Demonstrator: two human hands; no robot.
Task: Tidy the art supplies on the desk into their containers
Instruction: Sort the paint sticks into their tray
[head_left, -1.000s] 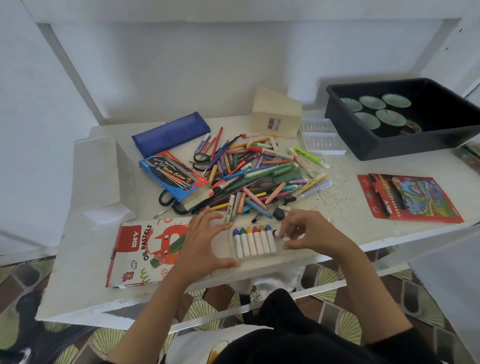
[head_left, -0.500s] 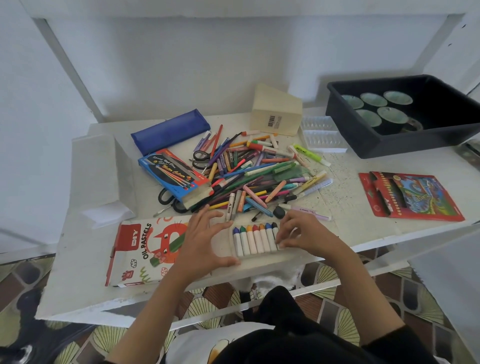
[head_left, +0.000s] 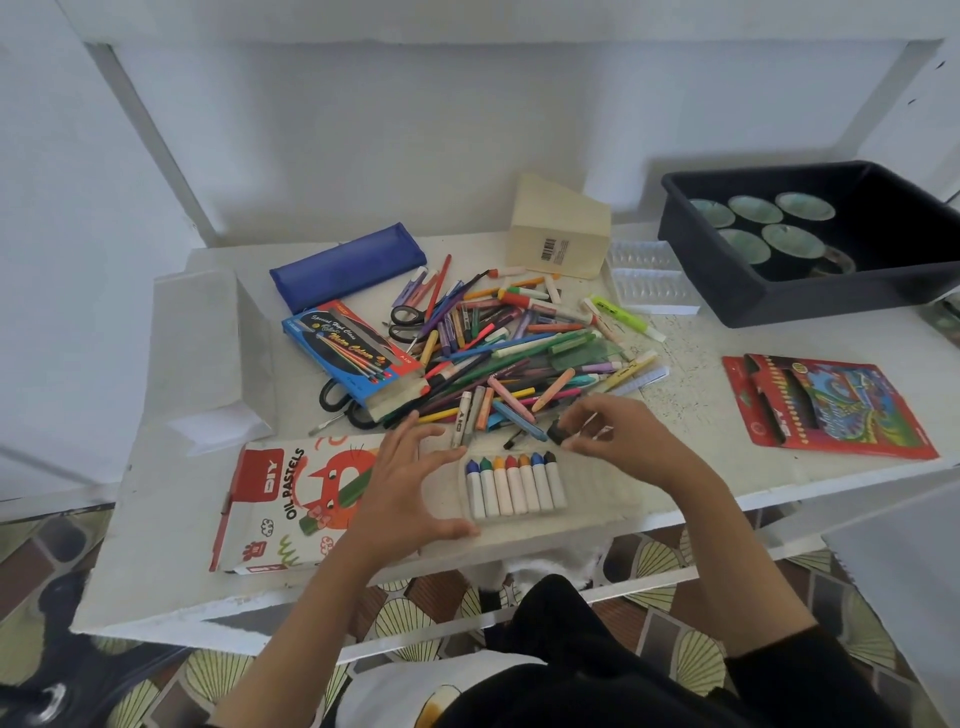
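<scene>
Black bit (head_left: 557, 432) — in R hand (head_left: 626, 441)

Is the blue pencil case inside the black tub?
No, the blue pencil case lies on the desk beside the pen pile, apart from the black tub.

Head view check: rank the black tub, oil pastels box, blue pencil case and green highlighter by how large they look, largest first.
1. black tub, even though the right frame edge cuts it off
2. oil pastels box, nearest the camera, which flatters it
3. blue pencil case
4. green highlighter

Scissors (head_left: 332, 393) mostly beneath pen pile (head_left: 519, 348)
</scene>
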